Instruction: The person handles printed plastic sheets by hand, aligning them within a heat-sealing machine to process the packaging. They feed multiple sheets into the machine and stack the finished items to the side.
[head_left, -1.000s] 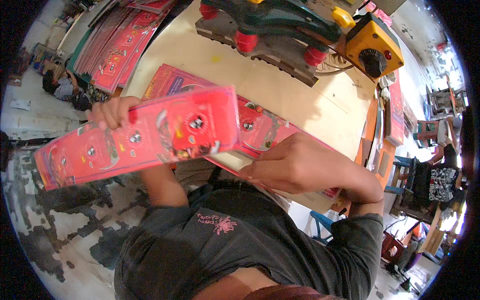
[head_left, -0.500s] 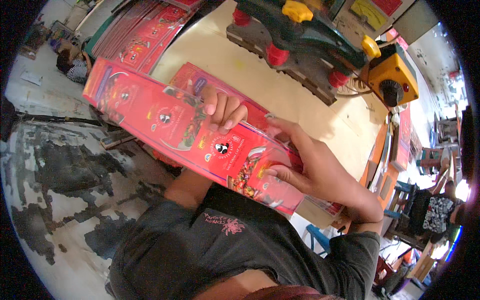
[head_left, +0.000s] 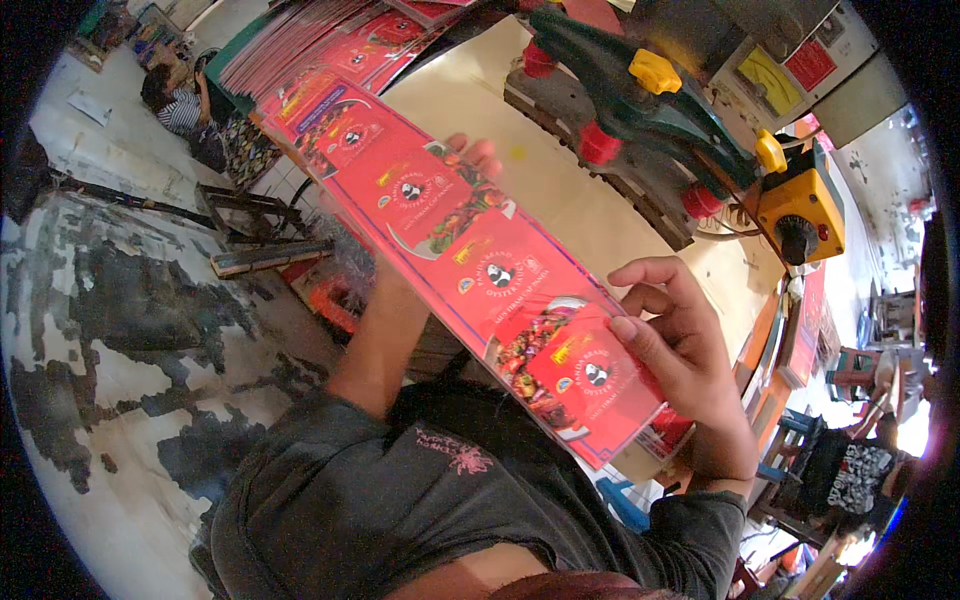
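Note:
A long glossy red printed strip (head_left: 455,222), with food pictures and a round black-and-white animal emblem repeated along it, is held up at a slant in front of my chest. It runs from upper left to lower right. My left hand (head_left: 472,158) holds it from beneath; its fingertips show past the far edge and the palm is hidden under the strip. At the lower right end, my right hand (head_left: 672,345) grips the edge, thumb on the printed face and index finger bent beside it. Whether several layers are held together, I cannot tell.
A cream worktable (head_left: 560,190) carries a dark green machine bar (head_left: 640,120) with red and yellow knobs. Beside it sits a yellow control box (head_left: 800,205). Stacked red printed sheets (head_left: 330,45) lie at the back left. Two people, one striped (head_left: 182,110), one black-clad (head_left: 850,470), are farther off.
The strip has swung to a steeper slant, its far end moving up and right. My left fingers, earlier curled over its face, now reach past its far edge. The view has shifted slightly.

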